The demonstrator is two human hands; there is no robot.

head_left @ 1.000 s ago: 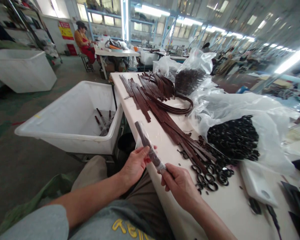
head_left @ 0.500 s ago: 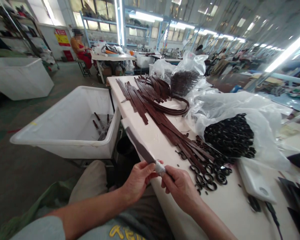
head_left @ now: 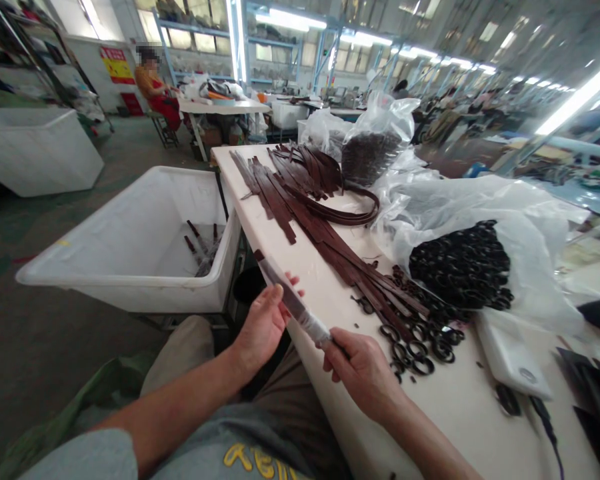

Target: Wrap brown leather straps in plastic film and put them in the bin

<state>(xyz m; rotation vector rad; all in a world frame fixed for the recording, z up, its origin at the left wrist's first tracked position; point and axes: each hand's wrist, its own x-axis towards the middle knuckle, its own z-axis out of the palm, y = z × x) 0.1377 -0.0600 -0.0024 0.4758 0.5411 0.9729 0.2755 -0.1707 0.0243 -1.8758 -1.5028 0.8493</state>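
Note:
A dark brown strap (head_left: 296, 308) slants over the table's near edge, with a thin clear plastic sleeve around much of its length. My left hand (head_left: 266, 320) is closed on the sleeved strap partway up, thumb on top. At the lower end, my right hand (head_left: 357, 363) grips the strap, its fingers curled round it and hiding that end. The strap's bare brown tip (head_left: 259, 255) sticks out beyond the plastic at the far end. Beside my right hand lie black ring-shaped pieces (head_left: 415, 357) and the ends of a long pile of brown straps (head_left: 325, 243).
A white bin (head_left: 120, 280) at the left holds a few sleeved straps (head_left: 200, 247). On the white table (head_left: 460, 427) are a clear bag (head_left: 535, 253) of black rings (head_left: 460, 263), another filled bag (head_left: 373, 150) and a white device (head_left: 513, 360) with a cord. A person (head_left: 155, 90) sits farther back.
My left hand has slid up along the strap, away from my right hand. The bunched plastic is now stretched out over the strap. My right hand keeps its hold.

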